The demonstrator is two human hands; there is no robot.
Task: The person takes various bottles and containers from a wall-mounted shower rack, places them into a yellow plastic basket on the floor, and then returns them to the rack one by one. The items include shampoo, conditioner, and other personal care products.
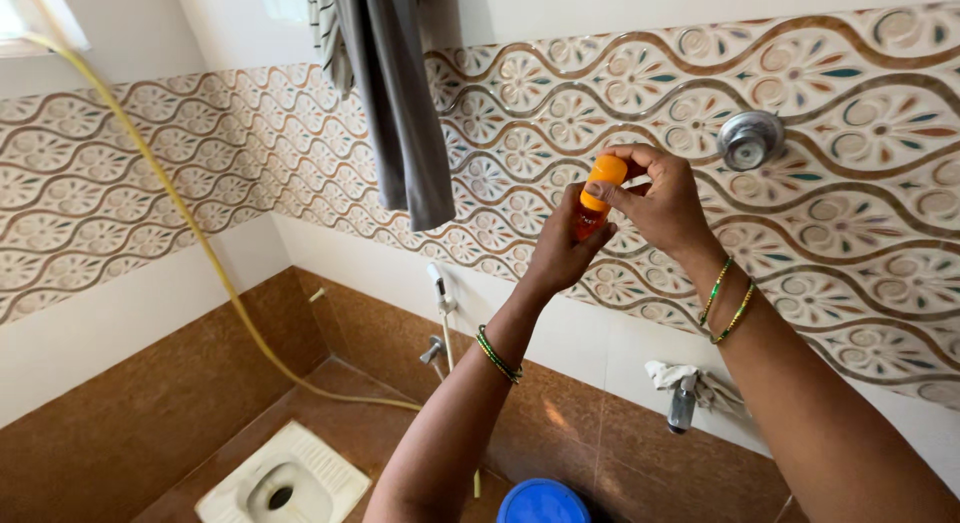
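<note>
Up at chest height before the patterned tiled wall [850, 223], my left hand [560, 248] wraps the small orange bottle [592, 215] from below, its long axis near upright, while my right hand [665, 198] pinches its orange cap [606, 171] from above.

Bare forearms, green-and-gold bangles [728, 301] on both wrists, no sleeves.

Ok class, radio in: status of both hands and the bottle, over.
Left hand grips small orange bottle. Right hand pinches its orange cap. Nothing between them; grey cloth hangs clear.
</note>
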